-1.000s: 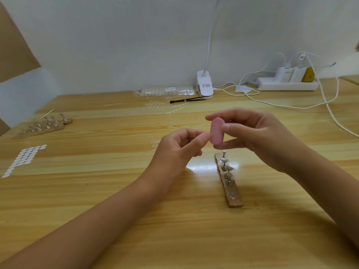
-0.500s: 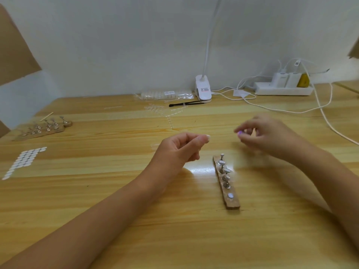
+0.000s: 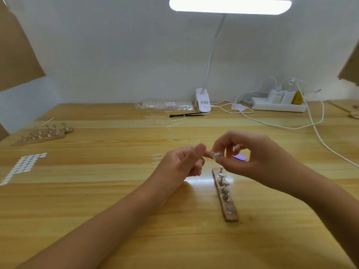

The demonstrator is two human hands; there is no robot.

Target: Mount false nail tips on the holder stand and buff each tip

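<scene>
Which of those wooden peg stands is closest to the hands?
The lone stand just beneath the right hand, pointing toward the camera; the other stands lie side by side at the far left.

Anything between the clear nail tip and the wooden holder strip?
Nothing visible. The clear false nail tip, pinched by left hand and right hand, is above the far end of the wooden holder stand, open air between. The purple buffer block lies aside, off that path.

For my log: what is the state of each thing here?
Lamp, switched on.
Nail tip, pinched between both hands.
Left hand, pinching the tip.
Right hand, pinching the tip.
Buffer, lying on the table, unheld.
Holder stand, flat on the table.
Power strip, chargers plugged in.
</scene>
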